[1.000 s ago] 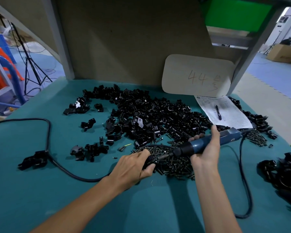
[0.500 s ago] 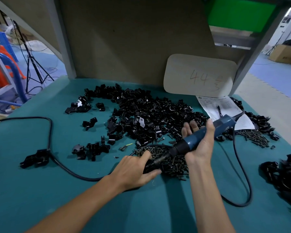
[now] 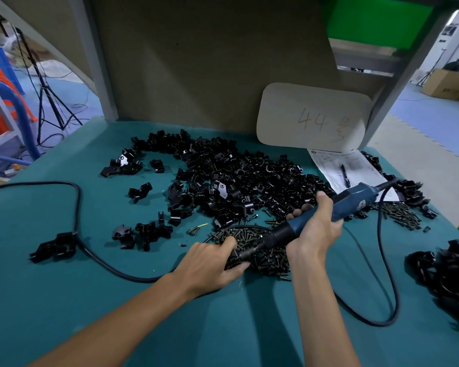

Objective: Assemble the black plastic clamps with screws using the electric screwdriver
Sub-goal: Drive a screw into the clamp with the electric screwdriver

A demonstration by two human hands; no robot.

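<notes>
Screwdriver in blue and black slants down over a heap of dark screws, its tip meeting a small black clamp piece at the heap's near-left edge. The person's right hand is wrapped round the tool's barrel above the heap's right side, fingers closed over the top. The left hand grips the clamp piece, thumb on top and fingers curled round it. The piece is mostly hidden, so its shape cannot be told.

Behind the heap spreads a large pile of loose black clamps, with a few small clusters to the heap's left. The tool's cable loops to the right of the heap across the teal table. A second black cable curves well left of the heap, past a black fitting.

Right of the heap lie more screws. Behind and right of it are a printed sheet with a pen on it, and a pale card marked "44". A blurred dark mass sits far right of the heap.
</notes>
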